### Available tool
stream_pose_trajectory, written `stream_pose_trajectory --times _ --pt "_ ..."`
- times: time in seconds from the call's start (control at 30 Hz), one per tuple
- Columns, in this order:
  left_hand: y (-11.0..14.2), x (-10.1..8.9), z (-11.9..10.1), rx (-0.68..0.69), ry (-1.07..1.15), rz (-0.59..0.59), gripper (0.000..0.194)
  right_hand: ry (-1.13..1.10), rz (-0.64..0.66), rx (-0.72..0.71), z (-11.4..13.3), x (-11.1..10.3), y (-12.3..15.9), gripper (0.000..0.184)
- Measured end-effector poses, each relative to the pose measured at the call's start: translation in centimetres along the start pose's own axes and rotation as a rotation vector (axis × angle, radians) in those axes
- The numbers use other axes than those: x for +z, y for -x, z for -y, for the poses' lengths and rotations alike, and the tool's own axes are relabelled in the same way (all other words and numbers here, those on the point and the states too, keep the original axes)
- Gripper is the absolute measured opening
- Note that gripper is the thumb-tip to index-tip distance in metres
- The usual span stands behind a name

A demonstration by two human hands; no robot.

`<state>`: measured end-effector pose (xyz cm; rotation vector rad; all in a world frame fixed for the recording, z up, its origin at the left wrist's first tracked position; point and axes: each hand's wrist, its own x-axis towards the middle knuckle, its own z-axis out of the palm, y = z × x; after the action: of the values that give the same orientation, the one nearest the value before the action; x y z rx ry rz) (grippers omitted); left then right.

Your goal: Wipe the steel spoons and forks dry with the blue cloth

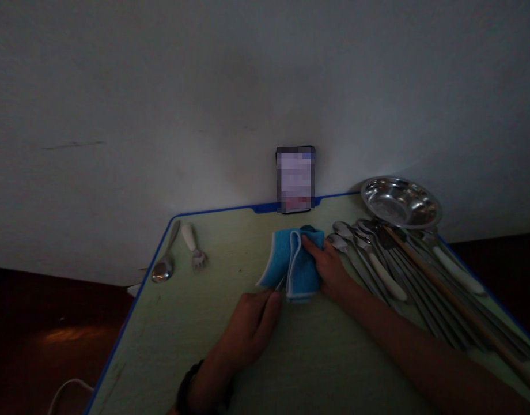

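Note:
A folded blue cloth (306,265) with white edging is gripped in my right hand (329,265), above the middle of the table. My left hand (256,323) is closed on the thin handle of a spoon, just below and left of the cloth. The cloth wraps round most of the spoon; its rounded head (308,229) shows slightly past the cloth's upper edge. To the left, a metal spoon (163,268) and a small fork (195,248) with a pale handle lie apart from each other on the table.
Many spoons, forks and long-handled utensils (390,265) lie in a pile on the table's right side. A shiny metal bowl (401,202) sits at the far right corner, tilted. A phone (296,178) leans against the wall behind the blue-edged table (230,248).

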<state>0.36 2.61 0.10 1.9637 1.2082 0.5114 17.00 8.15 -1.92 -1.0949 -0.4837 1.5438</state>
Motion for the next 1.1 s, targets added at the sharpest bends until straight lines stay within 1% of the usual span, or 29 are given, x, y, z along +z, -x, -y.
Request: stream_pose_trajectory --times 0.13,0.23,0.33,0.43,0.6,0.73,0.8,0.97,1.1 --pt "0.09 -0.04 0.06 0.043 0.045 -0.032 0.036 0.016 -0.02 0.059 0.46 0.1 0.13 0.021" --pt "0.17 -0.1 0.23 0.002 0.121 -0.051 0.038 0.022 0.016 0.068 0.51 0.1 0.14 0.021" --pt "0.2 -0.13 0.51 -0.048 0.195 -0.03 0.041 0.004 0.058 0.054 0.38 0.06 0.07 0.024" --pt "0.13 -0.19 0.62 -0.048 0.221 -0.005 0.041 -0.046 0.087 0.032 0.26 -0.01 -0.05 0.03" --pt "0.04 -0.32 0.22 -0.058 0.171 0.022 0.042 -0.117 0.084 0.074 0.14 -0.2 -0.38 0.03" --pt "0.13 -0.21 0.14 -0.055 0.076 -0.023 0.04 -0.127 0.075 0.084 0.11 -0.25 -0.51 0.03" --pt "0.17 -0.17 0.23 -0.044 0.052 -0.028 0.039 -0.125 0.07 0.081 0.19 -0.18 -0.44 0.028" --pt "0.13 -0.28 0.32 0.006 0.048 -0.021 0.037 -0.085 0.046 0.087 0.47 0.01 -0.2 0.026" --pt "0.06 -0.36 0.29 0.02 0.072 -0.013 0.038 -0.079 0.059 0.089 0.44 -0.02 -0.21 0.024"
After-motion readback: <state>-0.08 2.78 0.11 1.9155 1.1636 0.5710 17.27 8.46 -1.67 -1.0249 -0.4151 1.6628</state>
